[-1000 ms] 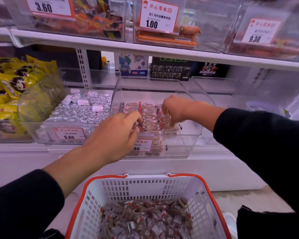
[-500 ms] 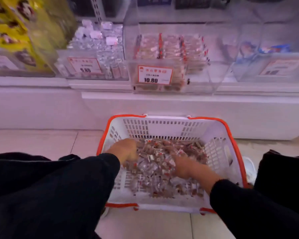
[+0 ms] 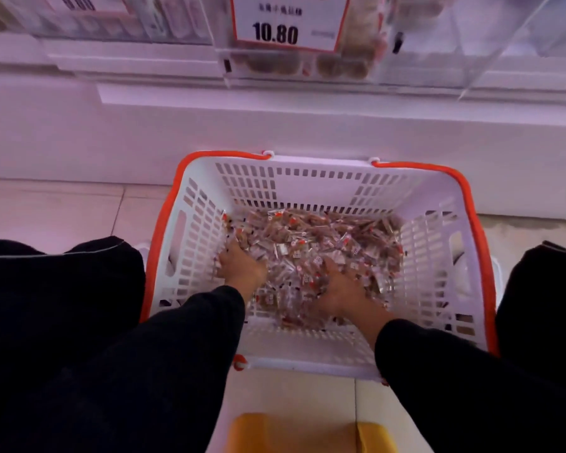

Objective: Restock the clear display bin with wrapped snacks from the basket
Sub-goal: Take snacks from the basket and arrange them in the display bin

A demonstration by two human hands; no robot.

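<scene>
Both hands are down inside the white basket with the orange rim, which stands on the tiled floor just in front of the white shelf base. The left hand lies on the left part of the heap of wrapped snacks, its fingers pushed into the small packets and hidden by them, so I cannot tell how much they are curled or if they have hold of any. The right hand lies palm down on the middle of the heap, the fingers spread and partly sunk between the packets; if it holds some, I cannot tell. Both arms wear black sleeves. The snacks cover most of the basket bottom. Above, on the shelf, stands the clear display bin with a price tag reading 10.80 on its front, and brown snacks show through its wall. A yellow object is at the bottom edge, near the basket
</scene>
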